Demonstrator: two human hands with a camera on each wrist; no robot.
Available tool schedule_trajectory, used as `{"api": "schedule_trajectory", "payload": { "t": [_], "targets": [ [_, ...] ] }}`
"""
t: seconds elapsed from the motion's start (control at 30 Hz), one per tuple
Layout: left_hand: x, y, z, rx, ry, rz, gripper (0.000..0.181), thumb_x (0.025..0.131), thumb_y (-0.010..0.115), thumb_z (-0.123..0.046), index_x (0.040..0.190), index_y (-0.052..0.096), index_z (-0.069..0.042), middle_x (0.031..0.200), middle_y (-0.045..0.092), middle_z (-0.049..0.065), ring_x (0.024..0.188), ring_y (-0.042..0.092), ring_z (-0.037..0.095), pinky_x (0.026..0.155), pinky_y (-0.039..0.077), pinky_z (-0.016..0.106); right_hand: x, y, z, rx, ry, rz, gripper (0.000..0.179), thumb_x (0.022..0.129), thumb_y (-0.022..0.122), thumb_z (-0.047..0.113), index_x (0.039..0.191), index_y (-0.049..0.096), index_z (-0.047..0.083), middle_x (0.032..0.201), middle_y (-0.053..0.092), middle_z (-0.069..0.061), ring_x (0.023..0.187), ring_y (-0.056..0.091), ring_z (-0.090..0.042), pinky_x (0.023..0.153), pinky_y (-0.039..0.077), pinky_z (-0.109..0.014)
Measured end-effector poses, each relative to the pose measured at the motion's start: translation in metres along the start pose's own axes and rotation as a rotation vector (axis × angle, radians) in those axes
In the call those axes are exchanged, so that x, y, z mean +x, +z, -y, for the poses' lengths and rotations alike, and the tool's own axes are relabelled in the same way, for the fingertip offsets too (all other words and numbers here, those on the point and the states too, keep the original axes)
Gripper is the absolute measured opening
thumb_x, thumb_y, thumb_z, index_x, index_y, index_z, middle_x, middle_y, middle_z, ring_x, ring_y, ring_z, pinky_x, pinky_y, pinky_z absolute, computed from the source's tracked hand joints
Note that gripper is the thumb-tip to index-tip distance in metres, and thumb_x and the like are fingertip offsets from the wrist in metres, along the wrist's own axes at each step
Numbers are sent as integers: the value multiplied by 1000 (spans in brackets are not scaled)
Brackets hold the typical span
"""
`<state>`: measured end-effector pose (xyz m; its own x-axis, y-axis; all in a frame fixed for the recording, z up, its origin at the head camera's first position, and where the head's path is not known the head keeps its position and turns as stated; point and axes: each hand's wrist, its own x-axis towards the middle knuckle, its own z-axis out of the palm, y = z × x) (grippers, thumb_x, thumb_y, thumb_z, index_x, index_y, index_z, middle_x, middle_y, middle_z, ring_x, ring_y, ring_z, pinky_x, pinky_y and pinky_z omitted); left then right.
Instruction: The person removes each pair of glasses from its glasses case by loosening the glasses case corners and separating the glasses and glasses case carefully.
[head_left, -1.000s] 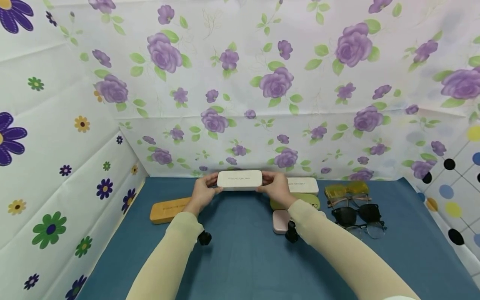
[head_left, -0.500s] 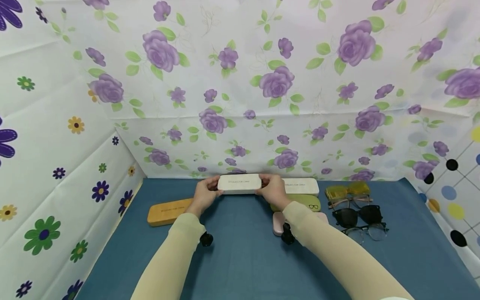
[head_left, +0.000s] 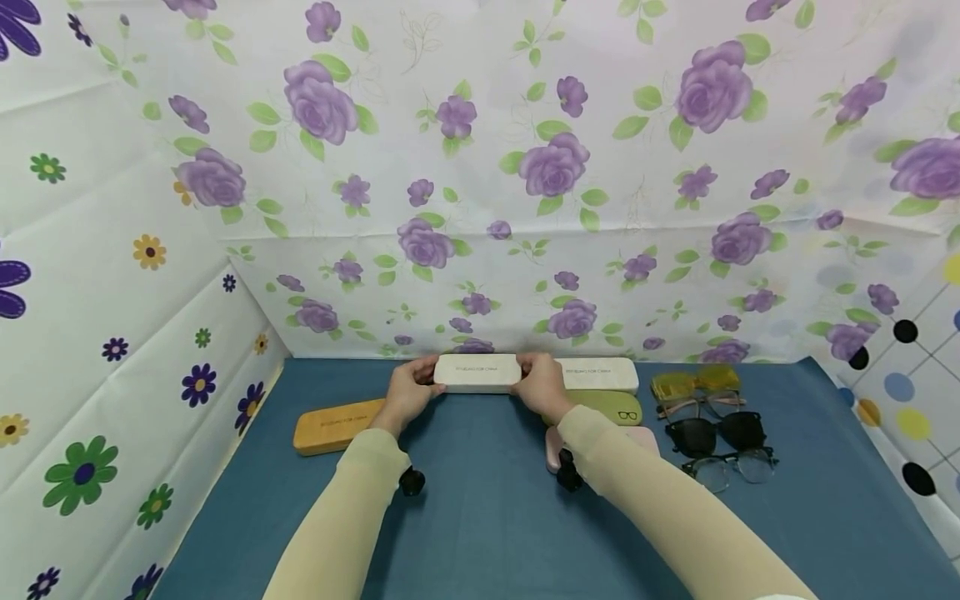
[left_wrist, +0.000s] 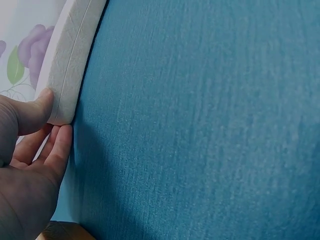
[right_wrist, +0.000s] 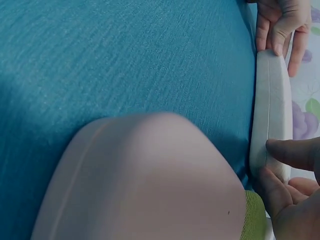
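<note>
A white glasses case [head_left: 477, 372] with small printed lettering lies along the back of the blue table, close to the flowered wall. At its left end my left hand [head_left: 408, 394] grips it, the thumb on the front side and the fingers round the end in the left wrist view. My right hand [head_left: 543, 388] holds the opposite end, thumb and fingers about the corner. Just right of that hand is a second white case [head_left: 602, 375], partly covered by it. A green case [head_left: 611, 406] and a pink case [right_wrist: 165, 180] sit in front, partly behind my right arm.
An orange case [head_left: 336, 427] lies left of my left hand. Yellow glasses [head_left: 693, 382], thin-framed glasses [head_left: 699, 406], black sunglasses [head_left: 715, 433] and clear glasses [head_left: 731, 468] are lined up at the right. Flowered cloth [head_left: 487, 167] walls the back.
Both hands have lowered the white case onto the table at the back, beside the other white case. The head view has shifted slightly.
</note>
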<state>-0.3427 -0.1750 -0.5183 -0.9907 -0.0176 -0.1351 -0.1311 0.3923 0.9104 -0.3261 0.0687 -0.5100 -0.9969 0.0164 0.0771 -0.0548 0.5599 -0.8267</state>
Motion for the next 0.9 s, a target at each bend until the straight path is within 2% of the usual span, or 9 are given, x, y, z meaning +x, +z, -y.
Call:
{"api": "schedule_trajectory", "payload": {
  "t": [0.1, 0.2, 0.43, 0.57, 0.67, 0.7, 0.77, 0.83, 0.9],
  "targets": [
    [-2, 2, -1, 9, 5, -1, 55, 78, 74, -3, 128, 57, -19, 123, 62, 5, 115, 57, 20, 90, 52, 37, -1, 0, 0, -37, -13, -10, 26, 62, 78, -3, 83, 64, -2, 63, 51, -1, 66, 48, -15, 60, 39, -25],
    [-4, 2, -2, 22, 12, -10, 53, 78, 74, -4, 127, 58, -19, 121, 63, 5, 113, 59, 19, 88, 53, 35, -1, 0, -1, -46, -22, -4, 31, 61, 74, -5, 67, 44, 1, 56, 32, 1, 56, 32, -14, 52, 26, -25],
    [-6, 2, -9, 54, 34, -31, 53, 78, 74, -3, 127, 58, -15, 120, 64, 7, 108, 60, 21, 85, 54, 34, -1, -3, 0, -32, -56, 31, 26, 64, 60, -7, 63, 39, 8, 53, 28, 2, 50, 26, -14, 47, 22, -25],
    [-8, 3, -13, 93, 46, -38, 52, 78, 75, -4, 127, 59, -14, 118, 64, 7, 107, 61, 21, 84, 54, 35, -2, -4, 3, -53, -46, 36, 23, 66, 63, -1, 64, 42, 7, 54, 32, 2, 50, 31, -15, 47, 26, -25],
    [-11, -1, -16, 133, 65, -49, 51, 78, 75, -6, 126, 59, -14, 120, 62, 8, 108, 59, 23, 86, 53, 38, -4, -5, 9, -84, -18, 39, 18, 71, 69, 8, 73, 52, 3, 60, 41, -3, 54, 36, -15, 49, 31, -26],
    [-13, -3, -17, 147, 71, -54, 51, 78, 75, -6, 126, 59, -14, 121, 62, 8, 109, 59, 23, 87, 52, 40, -6, -6, 12, -97, -10, 34, 18, 72, 70, 11, 81, 58, 1, 66, 50, -4, 57, 41, -14, 52, 35, -25],
    [-18, -8, -18, 169, 76, -61, 51, 79, 74, -8, 127, 58, -15, 124, 60, 8, 111, 57, 24, 90, 51, 42, -9, -7, 19, -98, -3, 34, 35, 75, 70, 15, 104, 62, -2, 88, 63, -10, 57, 44, -16, 57, 40, -26],
    [-24, -14, -20, 180, 77, -66, 52, 81, 73, -9, 129, 57, -16, 127, 58, 8, 113, 56, 24, 91, 50, 42, -12, -7, 26, -75, -9, 27, 53, 77, 70, 15, 125, 55, 0, 114, 63, -14, 57, 50, -20, 61, 44, -28],
    [-30, -20, -21, 190, 87, -71, 51, 82, 72, -10, 130, 56, -18, 128, 58, 7, 113, 56, 24, 91, 50, 42, -16, -6, 33, -38, -24, 22, 62, 78, 70, 15, 135, 48, 4, 130, 56, -16, 66, 59, -23, 63, 47, -30]
  ]
}}
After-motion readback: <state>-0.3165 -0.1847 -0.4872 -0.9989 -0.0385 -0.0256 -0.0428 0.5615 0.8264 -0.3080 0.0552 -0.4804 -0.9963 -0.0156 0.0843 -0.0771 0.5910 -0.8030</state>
